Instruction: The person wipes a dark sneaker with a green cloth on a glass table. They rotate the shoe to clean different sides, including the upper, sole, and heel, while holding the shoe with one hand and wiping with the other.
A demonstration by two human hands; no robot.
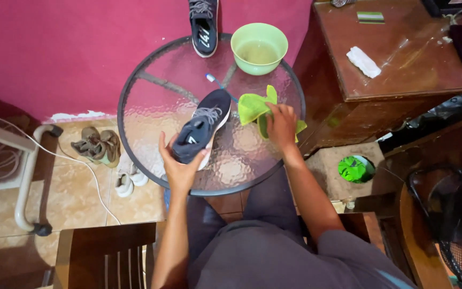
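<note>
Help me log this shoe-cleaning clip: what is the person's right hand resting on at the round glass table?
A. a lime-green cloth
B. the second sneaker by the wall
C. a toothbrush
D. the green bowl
A: the right hand lies flat on the lime-green cloth spread on the glass table, while the left hand grips the heel of the dark sneaker.

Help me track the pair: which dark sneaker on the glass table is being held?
The near one, its heel in the left hand; the other sneaker sits untouched at the far rim.
</note>
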